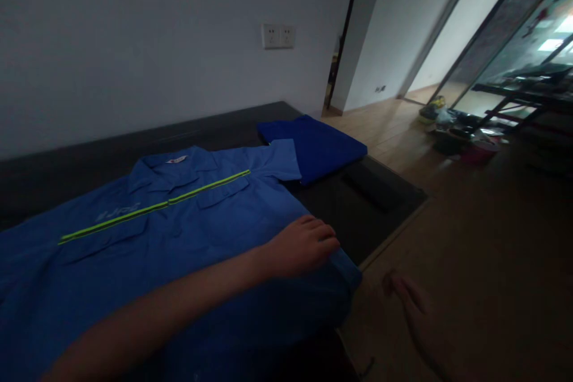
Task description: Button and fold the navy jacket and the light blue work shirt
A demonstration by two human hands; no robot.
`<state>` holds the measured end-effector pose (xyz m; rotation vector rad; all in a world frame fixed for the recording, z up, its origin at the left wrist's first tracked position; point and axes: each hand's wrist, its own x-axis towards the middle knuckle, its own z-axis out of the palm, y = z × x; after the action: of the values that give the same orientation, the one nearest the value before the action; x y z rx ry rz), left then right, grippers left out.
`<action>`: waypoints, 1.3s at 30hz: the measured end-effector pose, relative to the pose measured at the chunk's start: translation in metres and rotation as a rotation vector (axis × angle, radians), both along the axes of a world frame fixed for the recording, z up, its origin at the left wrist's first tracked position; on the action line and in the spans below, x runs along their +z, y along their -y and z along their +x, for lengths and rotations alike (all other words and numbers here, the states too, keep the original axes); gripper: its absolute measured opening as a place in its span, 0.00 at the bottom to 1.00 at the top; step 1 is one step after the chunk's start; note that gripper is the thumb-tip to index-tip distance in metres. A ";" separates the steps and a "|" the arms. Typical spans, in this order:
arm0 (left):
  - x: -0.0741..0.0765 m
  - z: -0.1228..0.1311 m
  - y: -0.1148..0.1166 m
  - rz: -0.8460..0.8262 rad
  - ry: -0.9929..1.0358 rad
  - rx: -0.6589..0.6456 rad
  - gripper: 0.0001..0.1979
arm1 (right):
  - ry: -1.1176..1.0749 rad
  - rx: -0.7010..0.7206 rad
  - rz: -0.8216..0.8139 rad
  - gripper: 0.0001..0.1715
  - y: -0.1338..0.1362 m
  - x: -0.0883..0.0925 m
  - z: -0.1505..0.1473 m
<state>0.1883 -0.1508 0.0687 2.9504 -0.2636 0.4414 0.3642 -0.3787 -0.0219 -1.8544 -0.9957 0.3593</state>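
Note:
A blue short-sleeved work shirt [233, 227] lies front up, with a collar, chest pockets and a yellow-green stripe across the chest. My left hand [304, 245] reaches across it to its right side, fingers bent together on the cloth near the edge. Beyond that edge, low on the right, my right hand [407, 298] hangs apart from the shirt. It is dark and blurred, so its fingers cannot be made out well. A folded, deeper blue cloth [317, 143] lies past the shirt's sleeve and touches it.
The dark table [344, 215] ends at a light edge on the right. On it is a flat black object [367, 188]. A wall with a double socket [278, 36] stands behind. Bags and a red tub [481, 149] sit on the wooden floor [394, 131] farther right.

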 end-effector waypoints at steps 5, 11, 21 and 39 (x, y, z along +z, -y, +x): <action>-0.005 -0.061 0.018 -0.075 -0.120 0.037 0.14 | 0.354 0.150 0.229 0.11 -0.038 0.037 -0.018; -0.030 -0.097 0.027 -0.119 -0.205 0.057 0.24 | 0.656 0.640 0.053 0.24 -0.123 0.048 -0.060; -0.024 -0.103 0.027 -0.127 -0.182 0.050 0.24 | 0.652 0.694 -0.173 0.30 -0.154 0.016 -0.047; -0.023 -0.106 0.028 0.027 -0.120 0.046 0.24 | 0.618 0.737 0.033 0.26 -0.296 0.061 -0.087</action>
<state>0.0820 -0.1786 0.0453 2.9997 -0.1896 0.2662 0.2773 -0.0828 0.0392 -1.5275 -2.0999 0.1861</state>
